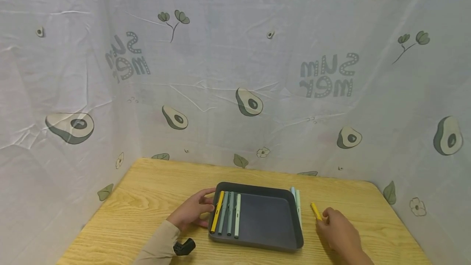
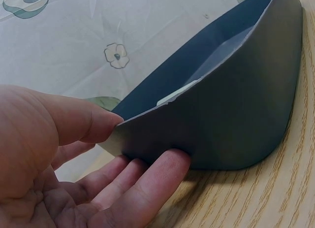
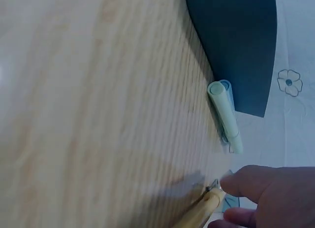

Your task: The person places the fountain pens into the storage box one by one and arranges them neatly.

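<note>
A dark grey tray [image 1: 268, 221] lies on the wooden table. Along its left side lie a yellow pen [image 1: 218, 212], two grey-green pens [image 1: 230, 213] and a pale green pen [image 1: 237, 216], side by side. My left hand [image 1: 191, 211] touches the tray's left end, thumb at the rim and loosely bent fingers against the outer wall [image 2: 147, 144]. To the right of the tray, my right hand [image 1: 340, 232] pinches another yellow pen [image 1: 315, 211] near the table surface. Part of that pen is hidden by the hand.
Against the tray's right outer wall lie a light green pen [image 3: 225, 112] and a light blue pen [image 1: 292, 190]. A black device [image 1: 184, 247] sits by the left sleeve. A white printed curtain [image 1: 220, 52] hangs behind the wooden table [image 1: 158, 179].
</note>
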Tool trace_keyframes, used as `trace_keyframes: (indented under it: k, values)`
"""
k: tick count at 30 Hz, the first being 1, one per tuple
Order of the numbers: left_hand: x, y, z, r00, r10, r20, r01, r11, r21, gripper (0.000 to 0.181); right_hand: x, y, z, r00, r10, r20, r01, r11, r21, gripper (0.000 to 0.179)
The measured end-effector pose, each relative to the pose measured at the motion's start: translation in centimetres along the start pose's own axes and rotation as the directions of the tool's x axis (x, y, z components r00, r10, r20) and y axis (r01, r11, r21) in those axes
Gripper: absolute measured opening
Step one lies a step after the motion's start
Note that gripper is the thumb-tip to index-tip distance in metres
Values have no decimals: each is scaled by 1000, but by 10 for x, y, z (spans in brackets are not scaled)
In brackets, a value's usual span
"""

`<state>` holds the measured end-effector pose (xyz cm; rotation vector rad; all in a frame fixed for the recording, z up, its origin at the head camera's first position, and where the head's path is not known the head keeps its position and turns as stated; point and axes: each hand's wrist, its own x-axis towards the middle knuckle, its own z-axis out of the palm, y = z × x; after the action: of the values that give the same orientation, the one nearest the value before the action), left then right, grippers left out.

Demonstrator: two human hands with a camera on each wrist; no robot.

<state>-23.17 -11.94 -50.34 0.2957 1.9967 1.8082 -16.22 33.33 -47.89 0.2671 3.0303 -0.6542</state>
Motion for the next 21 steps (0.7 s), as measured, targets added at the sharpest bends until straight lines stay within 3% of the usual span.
trace_keyframes:
  k: [7,21]
  values:
    - [1,1,0,1000,-5,8,5,1000,-15,66,9,-8,2,1000,7,-16,-9,998,-69,34]
    - [2,-1,-1,1000,3,18,-3,1000,-24,64,17,-4,1,1000,6,-5,-7,998,-64,26]
